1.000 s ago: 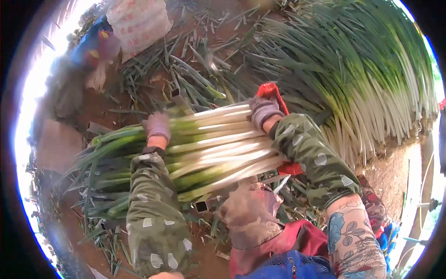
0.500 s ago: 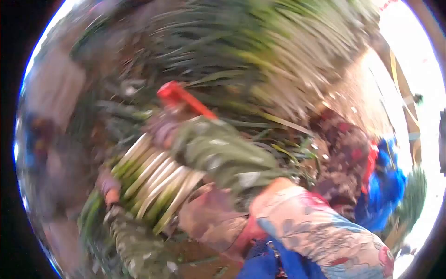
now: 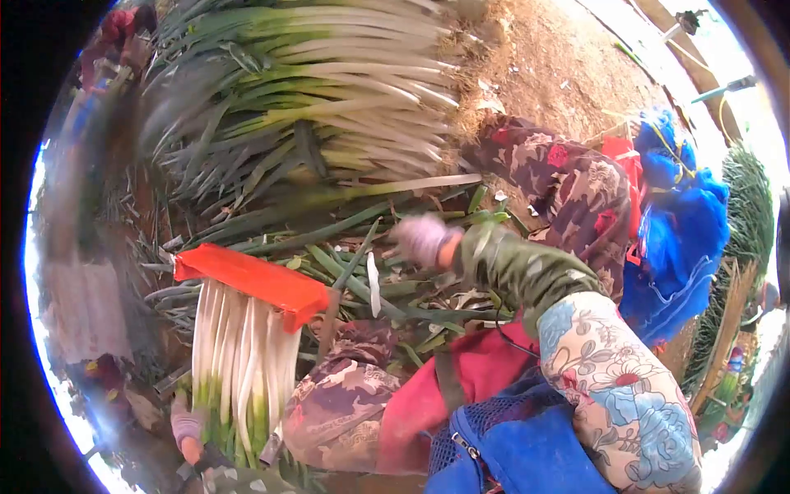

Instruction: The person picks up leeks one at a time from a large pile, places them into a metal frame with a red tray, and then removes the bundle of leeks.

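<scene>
A bundle of long green onions (image 3: 247, 354) lies in front of me, white ends up and green parts toward me. A red plastic strip or bag (image 3: 255, 284) lies across its white ends. Against the bundle's lower left side rests my left hand (image 3: 188, 424), in a pale purple glove, fingers stretched along the stalks. My right hand (image 3: 424, 239), gloved the same way, is over loose green leaves, apart from the bundle. Motion smears its fingers, and nothing can be made out in them.
A large pile of green onions (image 3: 362, 90) lies ahead, with one stalk (image 3: 411, 185) along its near edge. Leaf scraps (image 3: 395, 288) litter the ground between my camouflage-clad legs (image 3: 341, 403). Blue netting (image 3: 675, 247) lies at right. Another person (image 3: 123, 37) is at the far upper left.
My right hand has moved away from the bundle, to the right. The red plastic now lies across the white ends. My left hand stays at the bundle's side, and the view has shifted.
</scene>
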`<state>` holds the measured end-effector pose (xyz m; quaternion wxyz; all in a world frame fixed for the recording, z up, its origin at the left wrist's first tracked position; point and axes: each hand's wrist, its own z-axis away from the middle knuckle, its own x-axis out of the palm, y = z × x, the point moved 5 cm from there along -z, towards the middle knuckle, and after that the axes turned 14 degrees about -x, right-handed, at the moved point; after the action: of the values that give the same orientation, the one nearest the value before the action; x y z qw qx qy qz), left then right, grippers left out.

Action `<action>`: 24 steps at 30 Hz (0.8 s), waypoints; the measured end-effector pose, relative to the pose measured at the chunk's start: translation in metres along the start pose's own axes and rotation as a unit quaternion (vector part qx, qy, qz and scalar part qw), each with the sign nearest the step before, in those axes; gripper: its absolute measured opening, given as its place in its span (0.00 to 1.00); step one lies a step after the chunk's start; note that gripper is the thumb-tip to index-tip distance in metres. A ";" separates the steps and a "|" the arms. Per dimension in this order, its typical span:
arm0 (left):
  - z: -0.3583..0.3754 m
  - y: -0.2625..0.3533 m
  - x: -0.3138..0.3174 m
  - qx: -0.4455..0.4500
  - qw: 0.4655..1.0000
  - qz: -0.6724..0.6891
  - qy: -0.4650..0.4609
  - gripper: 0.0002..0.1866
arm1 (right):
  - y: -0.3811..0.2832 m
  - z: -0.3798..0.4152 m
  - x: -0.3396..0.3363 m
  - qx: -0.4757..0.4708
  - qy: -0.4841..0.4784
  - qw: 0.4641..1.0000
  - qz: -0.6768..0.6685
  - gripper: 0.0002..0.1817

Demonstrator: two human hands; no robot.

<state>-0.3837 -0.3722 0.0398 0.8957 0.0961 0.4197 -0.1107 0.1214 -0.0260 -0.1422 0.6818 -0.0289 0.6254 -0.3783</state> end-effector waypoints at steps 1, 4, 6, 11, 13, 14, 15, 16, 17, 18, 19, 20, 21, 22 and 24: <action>0.034 0.033 0.005 0.080 0.991 0.082 0.070 0.33 | 0.047 -0.006 0.002 0.062 -0.038 0.996 0.043 0.11; 0.172 0.176 0.047 0.240 0.941 0.172 0.164 0.26 | 0.151 0.001 0.007 0.194 0.003 0.979 0.068 0.12; 0.229 0.231 0.086 0.354 0.921 0.165 0.019 0.27 | 0.194 0.030 0.012 0.187 0.191 0.953 0.143 0.12; 0.244 0.338 0.173 0.275 0.856 0.306 -0.312 0.32 | 0.209 0.068 0.096 0.210 -0.159 0.964 0.029 0.18; 0.199 0.343 0.208 0.191 0.846 0.347 -0.357 0.32 | 0.171 0.078 0.110 0.179 -0.291 0.938 -0.055 0.18; 0.175 0.345 0.227 0.182 0.833 0.363 -0.377 0.32 | 0.145 0.077 0.097 0.144 -0.330 0.926 -0.111 0.16; 0.159 0.348 0.238 0.184 0.830 0.369 -0.376 0.32 | 0.150 0.066 0.111 0.143 -0.332 0.926 -0.104 0.16; 0.153 0.350 0.247 0.264 0.877 0.232 -0.328 0.34 | 0.149 0.045 0.141 -0.034 -0.330 0.943 -0.029 0.14; 0.148 0.350 0.252 0.335 0.899 0.082 -0.269 0.35 | 0.136 0.030 0.157 -0.212 -0.313 0.925 0.042 0.14; 0.142 0.351 0.252 0.335 0.901 0.089 -0.261 0.35 | 0.082 0.034 0.049 -0.017 -0.378 0.920 -0.098 0.15; 0.142 0.354 0.252 0.366 0.899 0.067 -0.231 0.36 | 0.080 0.029 0.044 0.031 -0.311 0.923 -0.226 0.12; 0.143 0.358 0.251 0.396 0.895 0.047 -0.199 0.38 | 0.069 0.028 0.027 0.077 -0.237 0.904 -0.347 0.12; 0.143 0.358 0.249 0.400 0.901 0.038 -0.162 0.39 | 0.059 0.033 0.009 0.070 -0.240 0.909 -0.334 0.12; 0.145 0.359 0.248 0.398 0.903 0.051 -0.154 0.39 | 0.022 0.044 -0.044 0.059 -0.221 0.896 -0.380 0.13; 0.150 0.361 0.241 0.428 0.901 -0.063 0.025 0.38 | -0.005 0.066 -0.082 0.056 -0.207 0.895 -0.392 0.18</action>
<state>-0.0235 -0.0947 -0.0234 0.7484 0.4467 0.3592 -0.3336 0.1821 -0.0127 -0.0574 0.5925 -0.3109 0.3859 -0.6351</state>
